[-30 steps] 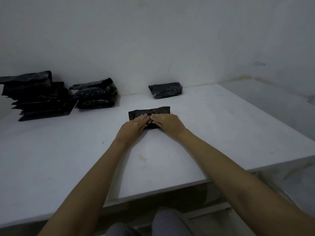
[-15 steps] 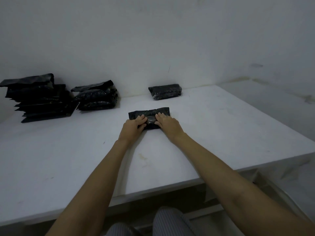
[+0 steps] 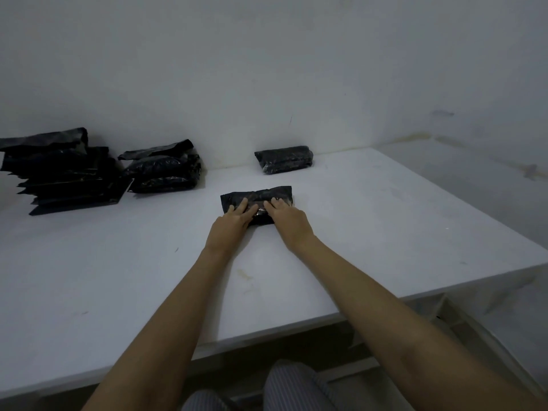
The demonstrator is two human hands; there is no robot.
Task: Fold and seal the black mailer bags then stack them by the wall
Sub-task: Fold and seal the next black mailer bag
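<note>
Hands (image 3: 231, 225) farther apart on mailer bag (image 3: 258, 195)

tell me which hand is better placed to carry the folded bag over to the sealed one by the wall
Right, probably. The right hand lies on the folded bag's right part, the side nearer the sealed bag at the wall. The left hand would have to cross over.

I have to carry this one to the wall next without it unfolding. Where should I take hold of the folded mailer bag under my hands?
Probably grip the folded mailer bag by its two short ends, the left hand coming in from the left and the right hand from the right. It lies flat as a long, narrow bundle running left to right, so holding both ends should keep the fold closed.
</note>
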